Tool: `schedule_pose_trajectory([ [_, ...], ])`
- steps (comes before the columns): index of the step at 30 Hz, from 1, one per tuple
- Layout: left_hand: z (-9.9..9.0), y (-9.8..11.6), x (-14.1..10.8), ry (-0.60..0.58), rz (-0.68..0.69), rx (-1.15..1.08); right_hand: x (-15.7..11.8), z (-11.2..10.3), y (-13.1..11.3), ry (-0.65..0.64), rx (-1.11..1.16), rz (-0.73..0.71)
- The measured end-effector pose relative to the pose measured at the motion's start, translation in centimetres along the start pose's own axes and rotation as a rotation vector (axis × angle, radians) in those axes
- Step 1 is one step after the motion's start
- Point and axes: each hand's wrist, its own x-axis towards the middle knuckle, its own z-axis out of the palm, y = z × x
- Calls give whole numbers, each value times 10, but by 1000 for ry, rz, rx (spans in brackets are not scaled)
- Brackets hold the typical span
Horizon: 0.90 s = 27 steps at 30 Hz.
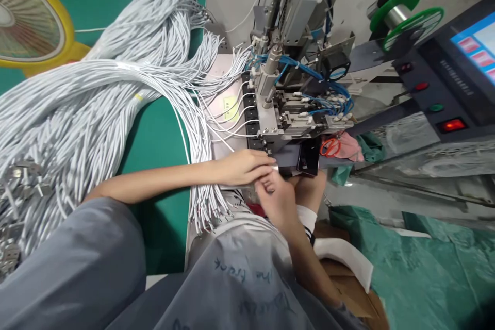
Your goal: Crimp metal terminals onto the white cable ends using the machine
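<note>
My left hand (pixel 245 166) and my right hand (pixel 275 197) meet at the front edge of the machine. Both have their fingers closed and pressed together around something small; a whitish bit shows at the fingertips, too hidden to name. Just beyond them is a wire-processing machine (pixel 267 116) with a row of black clamps (pixel 251 113). Several white cables (pixel 232 126) run into those clamps from the left. Under my left forearm a thick bundle of white cables (pixel 199 157) hangs over the table edge, its stripped ends (pixel 212 221) near my lap.
Large heaps of white cables (pixel 104 82) with metal connectors (pixel 27 180) cover the green table (pixel 162 237). A yellow fan (pixel 69 36) stands at left. At right are a phone (pixel 308 157), orange-handled scissors (pixel 330 147), a solder-like wire spool (pixel 398 15) and a control panel (pixel 444 82).
</note>
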Motion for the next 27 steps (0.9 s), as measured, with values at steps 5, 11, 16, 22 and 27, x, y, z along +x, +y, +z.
schedule_pose_trajectory([
  [5, 1, -17, 3, 259, 25, -181, 28, -29, 1, 101, 597, 76],
  [11, 0, -14, 4, 350, 95, -202, 35, -16, -3, 228, 817, -4],
  [16, -1, -6, 3, 359, 110, -237, 36, -12, -4, 236, 812, -116],
  [22, -1, -3, 3, 440, 111, -233, 33, -12, -13, 258, 816, -25],
  [27, -10, -8, 2, 321, 202, -8, 33, -29, -20, 213, 661, -27],
])
